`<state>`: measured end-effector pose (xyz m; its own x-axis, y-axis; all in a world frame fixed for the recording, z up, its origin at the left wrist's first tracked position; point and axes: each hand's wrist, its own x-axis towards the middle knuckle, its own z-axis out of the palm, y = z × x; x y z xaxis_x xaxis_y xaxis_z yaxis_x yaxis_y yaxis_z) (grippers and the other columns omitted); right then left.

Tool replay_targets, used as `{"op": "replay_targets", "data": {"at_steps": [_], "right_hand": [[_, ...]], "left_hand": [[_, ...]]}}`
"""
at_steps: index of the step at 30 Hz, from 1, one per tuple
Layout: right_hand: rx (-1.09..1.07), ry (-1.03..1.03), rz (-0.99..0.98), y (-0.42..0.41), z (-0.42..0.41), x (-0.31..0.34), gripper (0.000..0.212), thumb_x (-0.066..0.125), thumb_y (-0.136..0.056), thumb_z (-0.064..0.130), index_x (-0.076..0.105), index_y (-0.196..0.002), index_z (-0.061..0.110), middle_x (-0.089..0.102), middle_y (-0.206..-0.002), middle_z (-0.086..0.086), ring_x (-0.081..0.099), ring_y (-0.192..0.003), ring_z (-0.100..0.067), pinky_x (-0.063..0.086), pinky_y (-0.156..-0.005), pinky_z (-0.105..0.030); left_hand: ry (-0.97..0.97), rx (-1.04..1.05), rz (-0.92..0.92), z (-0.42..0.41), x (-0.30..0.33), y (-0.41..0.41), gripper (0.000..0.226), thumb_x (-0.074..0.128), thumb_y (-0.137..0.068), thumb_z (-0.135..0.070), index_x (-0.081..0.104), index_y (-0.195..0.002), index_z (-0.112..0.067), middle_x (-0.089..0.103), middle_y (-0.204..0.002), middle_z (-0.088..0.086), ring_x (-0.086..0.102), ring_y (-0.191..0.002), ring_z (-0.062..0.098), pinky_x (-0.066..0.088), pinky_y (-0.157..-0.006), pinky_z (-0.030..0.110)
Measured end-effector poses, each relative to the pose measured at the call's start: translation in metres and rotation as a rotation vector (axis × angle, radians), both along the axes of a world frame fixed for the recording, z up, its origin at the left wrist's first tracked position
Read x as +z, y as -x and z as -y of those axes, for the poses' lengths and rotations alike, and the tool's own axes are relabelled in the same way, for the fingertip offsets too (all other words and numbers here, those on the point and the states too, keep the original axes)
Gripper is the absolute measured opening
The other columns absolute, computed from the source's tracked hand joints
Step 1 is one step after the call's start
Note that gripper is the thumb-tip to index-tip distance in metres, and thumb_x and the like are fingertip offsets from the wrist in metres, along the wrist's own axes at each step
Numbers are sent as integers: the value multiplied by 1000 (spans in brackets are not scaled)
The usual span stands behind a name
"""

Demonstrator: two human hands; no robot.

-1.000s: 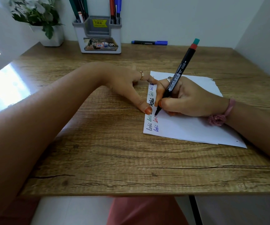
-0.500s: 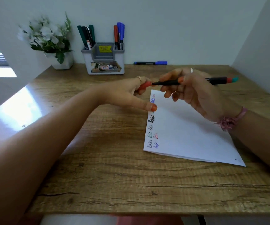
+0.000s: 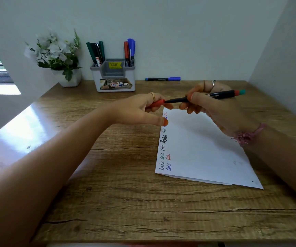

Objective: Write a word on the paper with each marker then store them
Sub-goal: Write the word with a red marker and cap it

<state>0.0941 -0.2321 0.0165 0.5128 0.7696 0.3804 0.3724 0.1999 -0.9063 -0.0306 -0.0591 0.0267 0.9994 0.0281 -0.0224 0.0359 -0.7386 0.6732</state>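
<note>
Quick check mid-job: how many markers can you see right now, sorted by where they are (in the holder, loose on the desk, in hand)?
In the holder, left side: 3 (green and dark caps)
In the holder, right side: 3 (1 red, 2 blue)
Loose on the desk: 1 blue marker
In hand: 1 red marker
Total: 8, though the holder's clusters overlap.

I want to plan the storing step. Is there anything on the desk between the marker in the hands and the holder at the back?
Nothing visible blocks it. The marker, held by both hands above the paper, has only bare desk between it and the holder. The blue marker lies right of that path.
</note>
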Motion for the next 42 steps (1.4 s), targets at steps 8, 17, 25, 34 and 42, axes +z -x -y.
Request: {"op": "replay_targets", "data": {"at_steps": [8, 17, 25, 34, 42], "right_hand": [[-8, 45, 72, 10, -5, -5, 24, 72, -72, 26, 56, -86, 15, 73, -72, -6, 65, -55, -17, 44, -48, -21], [109, 39, -102, -8, 5, 2, 17, 64, -76, 23, 74, -89, 17, 75, -86, -8, 71, -76, -18, 51, -61, -19], [-67, 140, 206, -7, -5, -10, 14, 69, -81, 17, 69, -95, 19, 75, -80, 8, 70, -67, -9, 47, -53, -15], [-46, 146, 43, -1, -9, -12, 9, 62, -87, 13, 69, -93, 12, 73, -79, -5, 64, -58, -5, 45, -51, -15], [-8, -47, -16, 23, -25, -9, 7, 52, -94, 16, 56, -99, 18, 69, -77, -1, 66, -59, -11, 46, -52, -18]], "left_hand": [[-19, 7, 72, 8, -1, -2, 13, 44, -96, -31, 55, -102, -29, 51, -83, -16, 50, -71, -11, 38, -65, 6], [16, 70, 268, -2, -1, 0, 11, 50, -94, -27, 59, -87, -27, 58, -68, -9, 45, -54, 7, 40, -53, 21], [-62, 169, 298, -1, -12, -8, 11, 49, -94, -30, 54, -86, -25, 54, -70, -6, 47, -60, 7, 41, -57, 23], [-200, 122, 321, -2, -4, -9, 10, 51, -93, -24, 55, -96, -15, 48, -67, -8, 45, -53, -5, 37, -52, 8], [1036, 360, 568, 1, 3, -11, 58, 68, -74, -11, 44, -126, -5, 67, -87, 2, 65, -74, 10, 55, -68, 20]]}}
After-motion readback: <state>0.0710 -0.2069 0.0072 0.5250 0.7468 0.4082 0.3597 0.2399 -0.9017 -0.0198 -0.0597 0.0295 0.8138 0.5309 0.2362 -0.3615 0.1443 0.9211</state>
